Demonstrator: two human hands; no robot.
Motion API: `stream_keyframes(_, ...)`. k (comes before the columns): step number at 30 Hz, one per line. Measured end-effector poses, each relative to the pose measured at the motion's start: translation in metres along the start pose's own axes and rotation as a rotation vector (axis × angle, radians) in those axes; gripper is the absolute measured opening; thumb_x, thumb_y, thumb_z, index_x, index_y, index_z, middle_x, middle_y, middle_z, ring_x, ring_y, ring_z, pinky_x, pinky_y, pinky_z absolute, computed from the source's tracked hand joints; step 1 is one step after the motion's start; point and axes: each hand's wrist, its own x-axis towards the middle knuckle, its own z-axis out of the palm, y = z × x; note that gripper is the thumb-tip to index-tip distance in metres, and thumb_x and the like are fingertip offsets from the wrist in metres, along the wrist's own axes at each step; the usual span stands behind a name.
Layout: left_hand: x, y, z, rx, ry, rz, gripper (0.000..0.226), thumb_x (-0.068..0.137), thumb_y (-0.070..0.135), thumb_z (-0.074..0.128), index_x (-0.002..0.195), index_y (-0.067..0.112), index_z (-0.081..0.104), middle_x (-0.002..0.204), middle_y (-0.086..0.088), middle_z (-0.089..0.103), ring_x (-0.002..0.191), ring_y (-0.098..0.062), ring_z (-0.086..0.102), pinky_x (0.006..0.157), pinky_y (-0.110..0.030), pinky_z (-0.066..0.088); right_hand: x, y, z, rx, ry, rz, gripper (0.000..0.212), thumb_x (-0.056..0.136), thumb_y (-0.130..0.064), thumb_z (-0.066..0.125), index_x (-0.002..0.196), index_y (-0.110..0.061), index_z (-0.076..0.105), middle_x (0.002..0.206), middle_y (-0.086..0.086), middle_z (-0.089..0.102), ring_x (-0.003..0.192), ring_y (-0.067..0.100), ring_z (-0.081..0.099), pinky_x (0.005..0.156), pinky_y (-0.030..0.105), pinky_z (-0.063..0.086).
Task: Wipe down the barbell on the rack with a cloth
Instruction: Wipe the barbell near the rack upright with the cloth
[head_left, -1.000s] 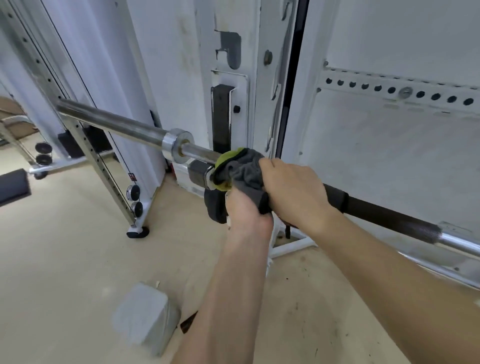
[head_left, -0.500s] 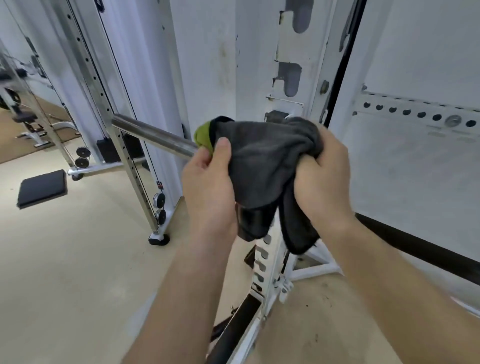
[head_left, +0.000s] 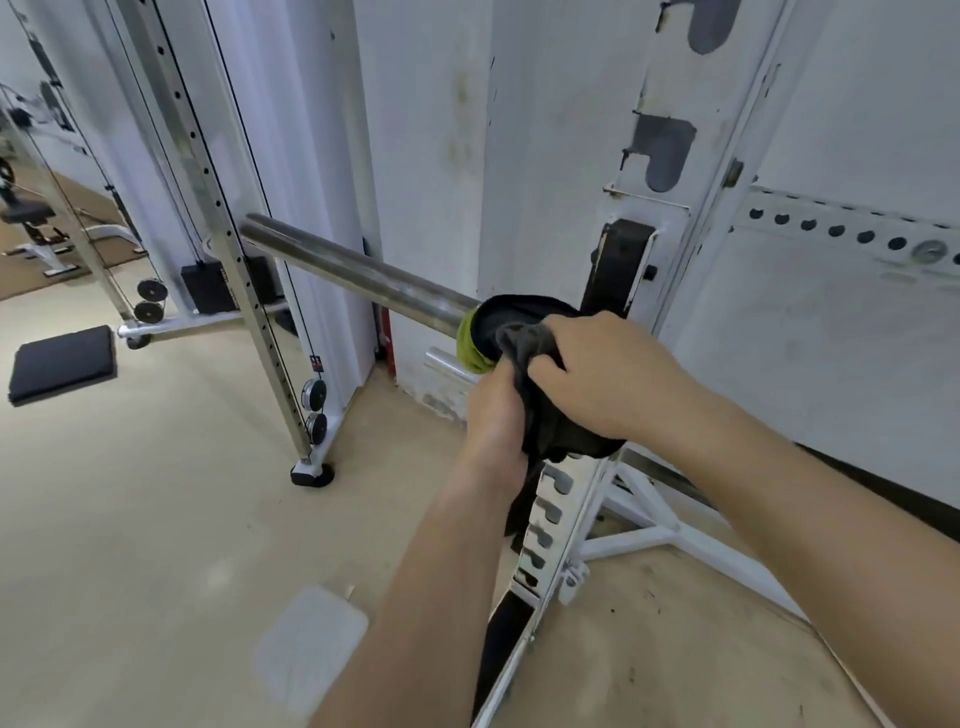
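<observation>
The steel barbell sleeve (head_left: 353, 275) runs from upper left down to the centre, resting on the white rack upright (head_left: 618, 249). A dark grey cloth with a green edge (head_left: 498, 332) is wrapped over the bar at the inner end of the sleeve. My right hand (head_left: 602, 379) presses the cloth from above and the right. My left hand (head_left: 493, 421) grips the cloth's hanging part from below. The bar under the cloth and both hands is hidden.
A chrome perforated post on a black foot (head_left: 311, 473) stands left of the rack. A black pad (head_left: 62, 364) lies on the beige floor at far left, and a grey block (head_left: 306, 649) lies near my left forearm. White rack legs (head_left: 649, 530) spread at lower right.
The cloth, lifted and spread between both hands half a second ago, is now bunched down around the bar at the inner end of the sleeve. The view has shifted.
</observation>
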Motion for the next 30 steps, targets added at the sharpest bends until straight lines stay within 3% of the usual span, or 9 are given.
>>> stream_keyframes(4, 0.01, 0.004, 0.005, -0.057, 0.038, -0.007, 0.045, 0.087, 0.045, 0.062, 0.11, 0.008, 0.074, 0.107, -0.019, 0.074, 0.102, -0.035, 0.071, 0.093, -0.053, 0.056, -0.031, 0.009, 0.01, -0.119, 0.128, 0.03, 0.02, 0.098, -0.035, 0.04, 0.094, -0.02, 0.053, 0.082, -0.003, 0.061, 0.069, 0.021, 0.053, 0.061, 0.032, 0.034)
stream_keyframes(7, 0.007, 0.004, 0.008, -0.096, 0.057, -0.014, 0.029, 0.092, 0.018, 0.06, 0.112, 0.0, 0.07, 0.108, -0.026, 0.071, 0.101, -0.04, 0.069, 0.087, -0.049, 0.058, -0.024, 0.006, 0.015, 0.07, 0.039, -0.062, 0.033, 0.102, -0.03, 0.038, 0.129, -0.018, 0.052, 0.131, -0.001, 0.06, 0.117, 0.018, 0.056, 0.089, 0.026, 0.04)
stream_keyframes(10, -0.004, -0.004, -0.003, -0.114, 0.057, 0.03, 0.023, 0.091, 0.018, 0.058, 0.105, 0.006, 0.071, 0.11, -0.025, 0.071, 0.105, -0.038, 0.069, 0.09, -0.049, 0.058, 0.006, -0.008, 0.014, 0.093, -0.154, -0.063, 0.054, 0.105, -0.034, 0.034, 0.153, -0.01, 0.029, 0.16, 0.006, 0.031, 0.147, 0.017, 0.026, 0.117, 0.025, 0.018)
stream_keyframes(14, -0.006, 0.0, -0.006, -0.181, 0.032, 0.047, 0.027, 0.093, 0.019, 0.059, 0.114, 0.007, 0.069, 0.109, -0.021, 0.073, 0.1, -0.034, 0.072, 0.084, -0.047, 0.06, 0.022, -0.013, 0.015, 0.158, -0.165, -0.022, 0.047, 0.106, -0.039, 0.029, 0.142, -0.012, 0.042, 0.144, 0.006, 0.048, 0.135, 0.022, 0.041, 0.104, 0.032, 0.032)
stream_keyframes(19, 0.003, -0.002, 0.018, -0.116, 0.138, 0.084, 0.043, 0.09, 0.041, 0.06, 0.114, 0.007, 0.069, 0.107, -0.017, 0.073, 0.104, -0.033, 0.069, 0.093, -0.048, 0.055, -0.02, -0.001, 0.007, -0.054, 0.066, -0.022, 0.024, 0.104, -0.041, 0.028, 0.1, -0.028, 0.047, 0.086, -0.01, 0.051, 0.074, 0.016, 0.051, 0.067, 0.033, 0.036)
stream_keyframes(21, 0.009, -0.008, 0.012, -0.159, 0.076, 0.071, 0.051, 0.083, 0.05, 0.064, 0.113, 0.01, 0.071, 0.108, -0.017, 0.073, 0.107, -0.032, 0.069, 0.096, -0.049, 0.054, -0.032, 0.005, 0.012, -0.063, 0.107, -0.05, 0.024, 0.102, -0.039, 0.033, 0.112, -0.027, 0.051, 0.095, -0.01, 0.056, 0.086, 0.017, 0.057, 0.071, 0.03, 0.037)
stream_keyframes(23, 0.009, -0.013, 0.005, -0.12, 0.075, 0.081, 0.047, 0.078, 0.043, 0.066, 0.111, 0.01, 0.071, 0.108, -0.02, 0.072, 0.108, -0.035, 0.068, 0.1, -0.054, 0.051, -0.028, 0.006, 0.017, 0.096, 0.039, -0.056, 0.04, 0.104, -0.034, 0.036, 0.14, -0.024, 0.047, 0.135, -0.007, 0.057, 0.124, 0.013, 0.052, 0.096, 0.024, 0.04)
stream_keyframes(26, -0.006, -0.022, 0.0, -0.154, 0.136, 0.149, 0.03, 0.092, 0.03, 0.053, 0.113, 0.016, 0.07, 0.109, -0.011, 0.073, 0.107, -0.027, 0.068, 0.097, -0.046, 0.053, -0.005, -0.007, 0.018, 0.209, -0.101, -0.073, 0.052, 0.106, -0.033, 0.034, 0.155, -0.017, 0.03, 0.161, -0.002, 0.03, 0.147, 0.008, 0.024, 0.115, 0.015, 0.011)
stream_keyframes(30, -0.022, -0.022, 0.01, -0.161, 0.146, 0.326, 0.023, 0.101, 0.021, 0.048, 0.089, 0.018, 0.068, 0.088, -0.002, 0.068, 0.09, -0.017, 0.063, 0.085, -0.038, 0.05, 0.01, -0.013, 0.012, 0.275, -0.036, -0.06, 0.019, 0.104, -0.031, 0.033, 0.091, -0.031, 0.047, 0.087, -0.017, 0.053, 0.086, 0.019, 0.055, 0.074, 0.031, 0.039)
